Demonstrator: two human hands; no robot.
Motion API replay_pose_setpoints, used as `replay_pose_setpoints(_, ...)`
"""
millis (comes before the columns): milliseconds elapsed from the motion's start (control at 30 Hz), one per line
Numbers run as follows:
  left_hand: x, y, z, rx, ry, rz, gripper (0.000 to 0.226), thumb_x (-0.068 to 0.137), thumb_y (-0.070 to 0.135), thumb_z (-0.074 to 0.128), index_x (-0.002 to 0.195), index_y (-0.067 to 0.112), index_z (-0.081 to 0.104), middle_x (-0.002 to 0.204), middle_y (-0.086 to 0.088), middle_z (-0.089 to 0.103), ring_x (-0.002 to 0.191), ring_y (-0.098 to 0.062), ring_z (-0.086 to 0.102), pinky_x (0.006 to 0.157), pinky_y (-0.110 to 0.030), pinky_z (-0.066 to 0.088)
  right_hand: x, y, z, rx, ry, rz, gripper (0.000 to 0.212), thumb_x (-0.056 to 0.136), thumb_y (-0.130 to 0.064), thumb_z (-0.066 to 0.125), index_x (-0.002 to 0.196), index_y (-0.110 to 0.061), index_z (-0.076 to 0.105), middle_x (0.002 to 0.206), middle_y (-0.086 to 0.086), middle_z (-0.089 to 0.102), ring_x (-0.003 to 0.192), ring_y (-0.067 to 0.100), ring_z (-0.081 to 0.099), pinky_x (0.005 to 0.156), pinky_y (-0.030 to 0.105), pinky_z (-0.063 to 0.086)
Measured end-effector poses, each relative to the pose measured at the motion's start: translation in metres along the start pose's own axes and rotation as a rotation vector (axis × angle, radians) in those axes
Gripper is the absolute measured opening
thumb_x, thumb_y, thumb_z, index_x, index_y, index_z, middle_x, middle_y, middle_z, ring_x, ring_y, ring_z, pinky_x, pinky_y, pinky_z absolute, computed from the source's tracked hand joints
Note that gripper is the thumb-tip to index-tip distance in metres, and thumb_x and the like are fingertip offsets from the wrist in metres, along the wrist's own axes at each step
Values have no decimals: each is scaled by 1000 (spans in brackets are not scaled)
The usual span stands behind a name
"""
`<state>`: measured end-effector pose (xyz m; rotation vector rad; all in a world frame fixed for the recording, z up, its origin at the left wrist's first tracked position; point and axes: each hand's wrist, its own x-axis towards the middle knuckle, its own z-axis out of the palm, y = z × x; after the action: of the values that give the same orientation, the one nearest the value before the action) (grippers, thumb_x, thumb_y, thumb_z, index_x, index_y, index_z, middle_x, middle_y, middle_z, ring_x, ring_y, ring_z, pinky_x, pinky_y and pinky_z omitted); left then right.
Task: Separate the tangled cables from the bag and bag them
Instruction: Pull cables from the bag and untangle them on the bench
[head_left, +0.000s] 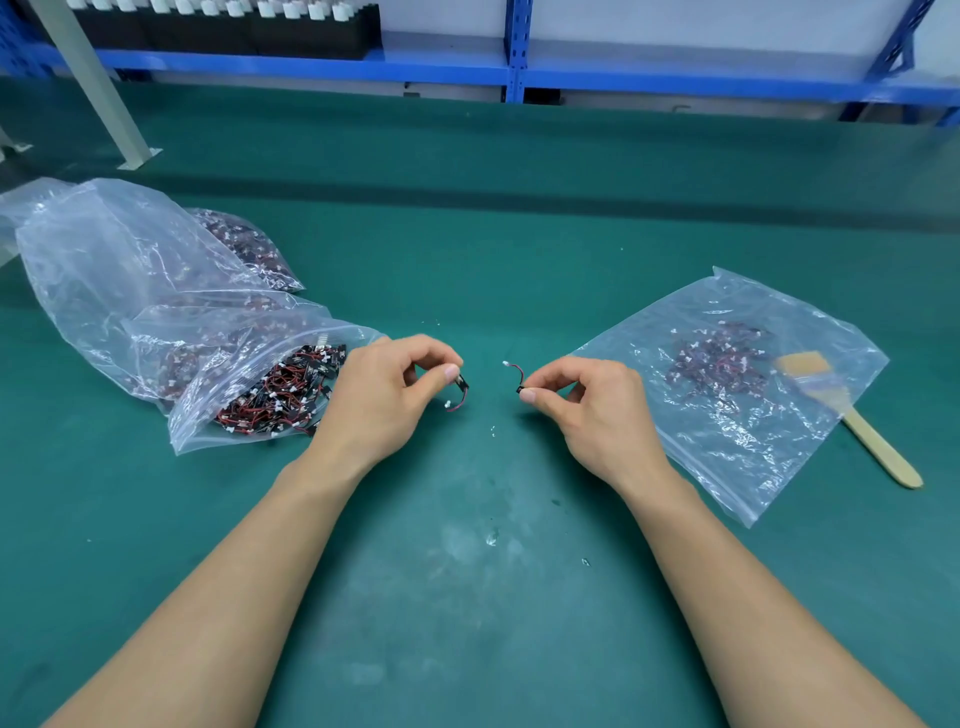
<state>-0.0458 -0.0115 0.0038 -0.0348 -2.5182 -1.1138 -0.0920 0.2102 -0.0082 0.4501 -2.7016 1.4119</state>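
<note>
Two short red-and-black cables are apart now — one (459, 393) pinched in the left hand (387, 395) fingers, one (514, 375) in the right hand (587, 402), both above the tabletop (478, 597). Next, likely: drop them into the flat bag (727, 395) at right, holding a small sorted pile. The open source bag (249, 395) at left stays heaped — much remains.

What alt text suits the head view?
The left hand pinches a short red-and-black cable; the right hand pinches a second cable, over a green mat. A full clear plastic bag of cables lies left, a flatter bag right.
</note>
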Motion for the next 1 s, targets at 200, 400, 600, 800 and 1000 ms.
replay_pose_setpoints(200, 2, 1, 8, 300, -142, 128, 7, 92, 28, 71, 96, 29, 78, 83, 15, 71, 82, -18, 46, 84, -41, 42, -1, 1, 2, -16, 21, 44, 11, 82, -33, 81, 74, -37, 75, 71, -25, 68, 58, -4, 54, 58, 24, 39)
replay_pose_setpoints(400, 2, 3, 11, 379, -96, 177, 9, 91, 33, 73, 96, 28, 77, 85, 10, 73, 86, -22, 48, 84, -43, 41, 0, -2, 7, -128, 19, 80, 11, 82, -37, 81, 73, -39, 74, 75, -21, 69, 68, 3, 61, 68, 33, 54)
replay_pose_setpoints(600, 4, 2, 6, 296, 25, 201, 3, 89, 25, 75, 90, 23, 78, 82, 7, 72, 77, -20, 44, 78, -40, 44, 4, -3, 12, -231, 24, 82, 8, 83, -40, 79, 78, -34, 76, 72, -19, 67, 70, 2, 61, 64, 30, 50)
replay_pose_setpoints(800, 0, -5, -10, 313, 122, 183, 2, 88, 24, 76, 89, 24, 77, 73, 16, 61, 72, -16, 45, 70, -30, 35, 6, -2, 15, -281, 17, 61, 9, 84, -41, 78, 79, -34, 77, 76, -15, 69, 74, 9, 62, 64, 30, 49)
replay_pose_setpoints(1000, -4, -13, -27, 275, 131, 118, 4, 87, 20, 77, 89, 24, 77, 61, 31, 47, 58, 0, 46, 65, -27, 36, 6, -1, 15, -280, 16, 44, 10, 84, -44, 77, 79, -36, 77, 77, -15, 67, 76, 9, 61, 61, 29, 46)
